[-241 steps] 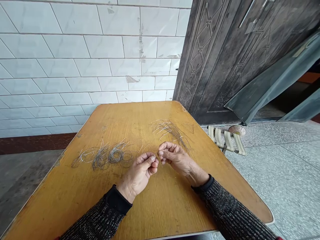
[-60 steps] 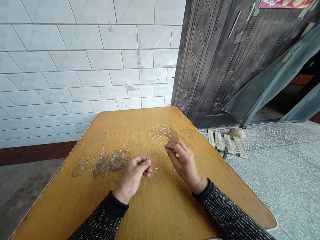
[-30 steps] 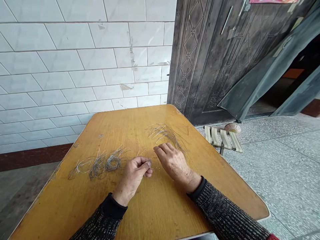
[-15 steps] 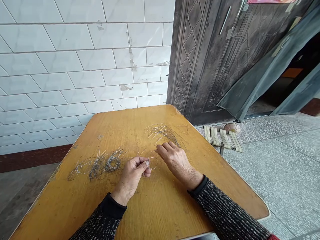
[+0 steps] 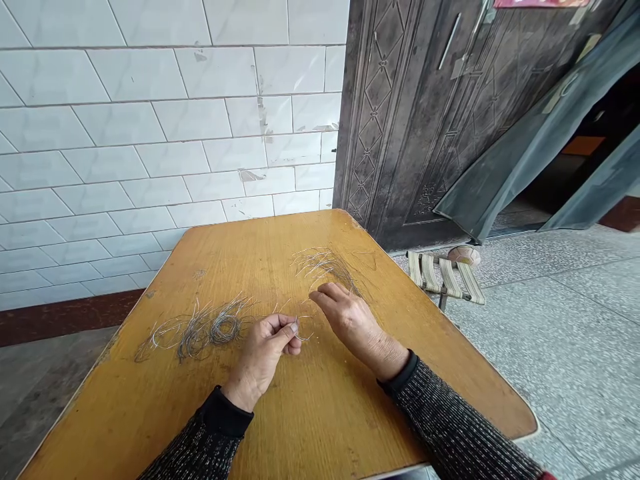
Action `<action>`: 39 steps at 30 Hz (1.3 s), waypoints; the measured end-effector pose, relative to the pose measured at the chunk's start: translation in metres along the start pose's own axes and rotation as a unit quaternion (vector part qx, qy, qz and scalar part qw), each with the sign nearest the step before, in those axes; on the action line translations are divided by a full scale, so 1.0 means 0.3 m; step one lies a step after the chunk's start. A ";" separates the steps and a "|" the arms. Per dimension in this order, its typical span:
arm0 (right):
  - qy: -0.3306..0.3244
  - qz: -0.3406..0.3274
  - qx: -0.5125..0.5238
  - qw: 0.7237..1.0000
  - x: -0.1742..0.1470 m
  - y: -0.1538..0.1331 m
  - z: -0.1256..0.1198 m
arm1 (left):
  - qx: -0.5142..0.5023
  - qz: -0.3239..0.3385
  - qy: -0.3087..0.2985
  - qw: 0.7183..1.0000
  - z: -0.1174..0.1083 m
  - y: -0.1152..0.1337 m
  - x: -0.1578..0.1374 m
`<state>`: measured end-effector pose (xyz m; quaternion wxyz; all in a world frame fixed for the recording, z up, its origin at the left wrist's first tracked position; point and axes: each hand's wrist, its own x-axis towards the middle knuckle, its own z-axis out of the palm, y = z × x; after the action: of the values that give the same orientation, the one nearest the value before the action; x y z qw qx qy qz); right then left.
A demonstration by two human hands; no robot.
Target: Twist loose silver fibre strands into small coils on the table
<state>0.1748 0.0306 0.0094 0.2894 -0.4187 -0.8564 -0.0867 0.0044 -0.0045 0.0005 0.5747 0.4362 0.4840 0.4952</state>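
My left hand (image 5: 270, 343) pinches a thin wire (image 5: 306, 339) between thumb and fingers above the table; a curved length of it sticks out to the right. Just up and to the right, my right hand (image 5: 345, 320) has its fingertips pressed together, closed at a fine strand of the wire. Left of my hands lie several coiled wires (image 5: 225, 327) in loose silvery and dark bundles. Behind my right hand a spread bunch of loose wires (image 5: 327, 263) rests on the table. The exact grip of the right fingertips is too small to see clearly.
The wooden table (image 5: 300, 420) has a pale edge and rounded corners. A tiled wall (image 5: 165, 113) and a dark carved door (image 5: 400, 120) stand behind it. To the right are a striped folding stool (image 5: 447, 277), a ball (image 5: 465, 255) and a grey-green curtain (image 5: 530, 147).
My right hand has shifted very slightly, its fingertips a touch up and left. My left hand keeps its pinch on the wire in the same place.
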 end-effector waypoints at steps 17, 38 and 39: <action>0.125 0.070 0.132 0.981 -0.001 0.010 -0.015 | 0.010 0.024 0.040 0.999 -0.011 0.005 0.008; -0.122 0.316 0.609 0.717 0.014 -0.042 0.045 | -0.086 -0.005 -0.002 0.996 -0.013 0.013 0.007; -0.118 0.315 0.614 0.714 0.014 -0.041 0.041 | -0.096 -0.008 -0.011 0.995 -0.014 0.011 0.007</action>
<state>0.1581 0.0305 0.0028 0.3894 -0.4016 -0.5672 0.6044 -0.0002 -0.0019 0.0029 0.6234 0.3805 0.4309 0.5301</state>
